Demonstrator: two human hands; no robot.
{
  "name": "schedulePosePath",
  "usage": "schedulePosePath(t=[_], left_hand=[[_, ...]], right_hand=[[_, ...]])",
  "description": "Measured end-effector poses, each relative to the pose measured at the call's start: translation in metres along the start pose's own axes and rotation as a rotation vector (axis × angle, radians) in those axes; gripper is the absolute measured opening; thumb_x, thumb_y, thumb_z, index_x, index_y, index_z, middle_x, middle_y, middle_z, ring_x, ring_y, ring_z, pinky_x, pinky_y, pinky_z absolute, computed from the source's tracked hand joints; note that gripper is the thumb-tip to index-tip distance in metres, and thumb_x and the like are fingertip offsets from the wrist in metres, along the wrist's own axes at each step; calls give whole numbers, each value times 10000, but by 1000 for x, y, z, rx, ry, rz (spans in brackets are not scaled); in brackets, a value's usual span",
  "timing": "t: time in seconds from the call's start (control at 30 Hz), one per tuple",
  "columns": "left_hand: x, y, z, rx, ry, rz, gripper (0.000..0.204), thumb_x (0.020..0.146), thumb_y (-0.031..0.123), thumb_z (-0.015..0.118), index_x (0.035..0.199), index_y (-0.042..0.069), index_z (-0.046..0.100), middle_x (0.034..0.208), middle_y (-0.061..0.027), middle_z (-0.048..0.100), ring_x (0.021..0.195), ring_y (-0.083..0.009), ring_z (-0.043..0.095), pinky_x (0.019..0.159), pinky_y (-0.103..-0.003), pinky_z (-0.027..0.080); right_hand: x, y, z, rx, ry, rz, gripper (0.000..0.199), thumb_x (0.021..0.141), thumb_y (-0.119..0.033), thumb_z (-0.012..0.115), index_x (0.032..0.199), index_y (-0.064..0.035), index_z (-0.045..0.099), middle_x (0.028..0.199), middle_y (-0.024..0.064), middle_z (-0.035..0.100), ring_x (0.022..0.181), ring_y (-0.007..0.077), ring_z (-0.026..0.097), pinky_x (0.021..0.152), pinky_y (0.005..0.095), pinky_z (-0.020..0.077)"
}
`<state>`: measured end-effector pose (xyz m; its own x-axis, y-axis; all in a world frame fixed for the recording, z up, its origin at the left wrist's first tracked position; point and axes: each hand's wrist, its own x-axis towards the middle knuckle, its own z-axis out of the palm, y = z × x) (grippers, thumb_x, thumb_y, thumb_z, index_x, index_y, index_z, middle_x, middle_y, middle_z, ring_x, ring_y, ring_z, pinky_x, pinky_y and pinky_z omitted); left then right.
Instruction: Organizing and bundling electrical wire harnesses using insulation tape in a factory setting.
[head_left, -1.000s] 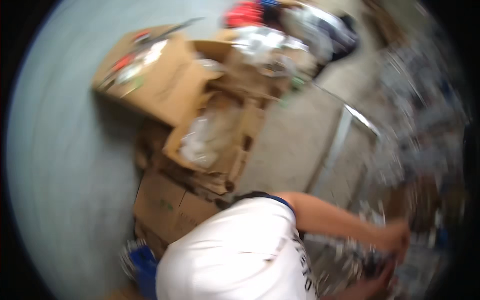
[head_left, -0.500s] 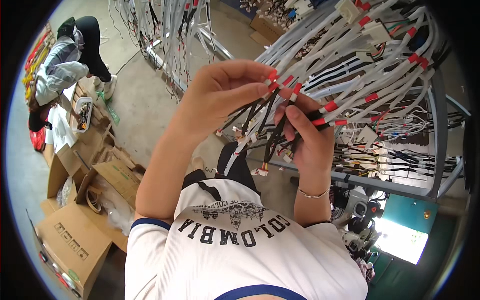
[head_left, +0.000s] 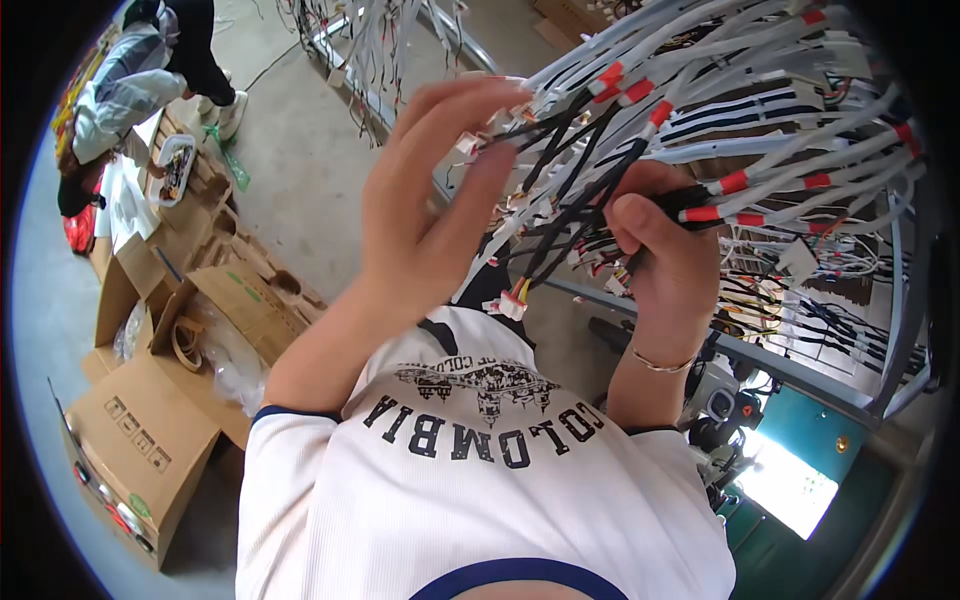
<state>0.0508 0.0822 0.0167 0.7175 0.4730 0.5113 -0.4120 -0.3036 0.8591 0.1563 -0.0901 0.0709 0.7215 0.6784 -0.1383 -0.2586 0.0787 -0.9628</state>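
A bundle of wire harnesses hangs in front of me, with white sleeved cables point(head_left: 780, 185), red tape bands point(head_left: 658, 115) and black-sleeved ends point(head_left: 590, 190). My right hand point(head_left: 665, 235) is closed round several black-sleeved cables just below their red bands. My left hand point(head_left: 430, 200), slightly blurred, has thumb and forefinger apart beside the black wire ends and small white connectors point(head_left: 510, 125); whether it touches one is unclear. Below the hands dangles a white connector point(head_left: 512, 303) with red and yellow wires.
A metal rack point(head_left: 790, 375) carries more cables on the right. Farther off hangs another wire bunch point(head_left: 375, 60). Open cardboard boxes point(head_left: 140, 450) stand at left. A co-worker point(head_left: 135, 80) bends over a white bin point(head_left: 175, 170). A green door point(head_left: 810, 430) is at lower right.
My left hand has come away from the red-banded cables, its thumb and forefinger parting. My right hand has shifted right with the cables in it. The whole view has shifted somewhat.
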Motion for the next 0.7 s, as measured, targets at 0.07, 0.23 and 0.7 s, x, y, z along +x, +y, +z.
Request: schedulePosePath(t=[0.07, 0.23, 0.7], left_hand=[[-32, 16, -9, -373, 20, -249, 337, 902, 90, 573, 1184, -81, 505, 1119, -147, 571, 972, -202, 577, 869, -326, 456], [-54, 44, -16, -318, -111, -214, 430, 772, -7, 726, 1149, -74, 530, 1001, -140, 600, 861, -191, 609, 743, -294, 502], [-55, 52, -12, -728, -101, -610, 248, 957, 152, 529, 1065, -70, 513, 932, -229, 669, 854, -296, 685, 738, -362, 565]], right_hand=[[0, 1, 5, 52, 38, -49, 228, 734, -21, 760, 935, 32, 667, 755, 69, 659, 597, 78, 545, 539, 178, 400], [3, 3, 10, 51, 32, -42, 214, 776, -49, 713, 958, 46, 655, 777, 100, 666, 626, 145, 592, 591, 241, 467], [0, 14, 14, -69, -360, 54, 193, 723, 6, 764, 902, 11, 694, 799, 49, 669, 738, 107, 622, 664, 214, 474]])
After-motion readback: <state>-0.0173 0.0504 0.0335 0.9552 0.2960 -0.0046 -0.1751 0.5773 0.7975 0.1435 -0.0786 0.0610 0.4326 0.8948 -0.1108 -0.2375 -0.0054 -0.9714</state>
